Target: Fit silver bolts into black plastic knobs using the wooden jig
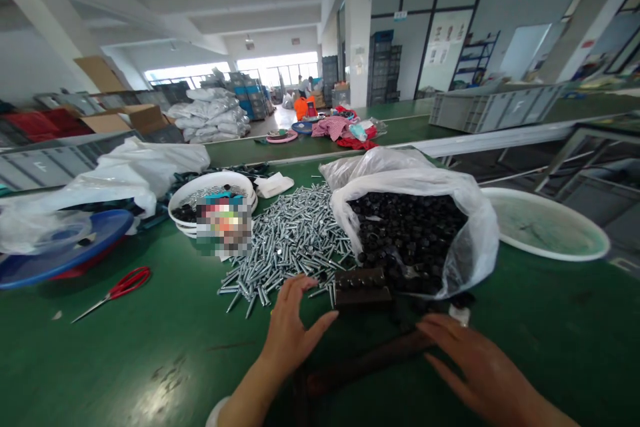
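This is a factory workshop, an assembly floor by its look. A long green desk (190,347) carries a heap of loose metal screws (295,240) and a plastic sack (480,227) of small black parts (405,233). Beyond stand grey plastic crates (495,110), open cardboard boxes (145,118), stacked white sacks (213,113) and blue metal shelving (475,57). Bare concrete beams (235,1) and a square pillar (359,27) frame the large hall, with a row of windows (280,67) at the far end.
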`<state>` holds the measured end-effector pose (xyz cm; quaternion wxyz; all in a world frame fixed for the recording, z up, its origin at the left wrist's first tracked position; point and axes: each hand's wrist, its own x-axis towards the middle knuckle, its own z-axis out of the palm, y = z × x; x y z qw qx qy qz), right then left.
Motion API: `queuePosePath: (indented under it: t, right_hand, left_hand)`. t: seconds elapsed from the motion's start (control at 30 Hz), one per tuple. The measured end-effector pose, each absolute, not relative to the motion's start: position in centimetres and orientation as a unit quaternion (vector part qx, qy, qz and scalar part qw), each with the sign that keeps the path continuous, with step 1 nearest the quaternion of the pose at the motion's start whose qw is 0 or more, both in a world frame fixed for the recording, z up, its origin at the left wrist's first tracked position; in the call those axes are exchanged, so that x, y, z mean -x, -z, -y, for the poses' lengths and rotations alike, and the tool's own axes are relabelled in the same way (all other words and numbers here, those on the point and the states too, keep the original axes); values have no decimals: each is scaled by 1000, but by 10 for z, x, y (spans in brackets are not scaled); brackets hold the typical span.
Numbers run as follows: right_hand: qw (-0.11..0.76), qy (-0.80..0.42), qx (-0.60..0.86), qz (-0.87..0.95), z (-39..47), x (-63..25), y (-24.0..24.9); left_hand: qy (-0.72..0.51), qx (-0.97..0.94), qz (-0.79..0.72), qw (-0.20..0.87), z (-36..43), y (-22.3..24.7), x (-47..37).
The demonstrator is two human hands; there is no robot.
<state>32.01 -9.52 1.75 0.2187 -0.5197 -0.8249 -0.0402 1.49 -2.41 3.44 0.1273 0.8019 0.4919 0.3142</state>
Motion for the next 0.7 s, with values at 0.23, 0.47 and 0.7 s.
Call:
queuePosePath:
  t: [0.23, 0.47, 0.7]
  right_hand:
    - [154, 121, 520, 831, 102, -293, -7]
    - [144, 74, 514, 842, 89, -286, -40]
    - [195, -368, 500, 759, 117, -276, -59]
  left_hand:
    - [-54, -874, -453, 166, 77, -17, -23]
    - [-100, -901, -419, 55, 66, -46, -20]
    - [-134, -946, -288, -69, 47, -125, -42]
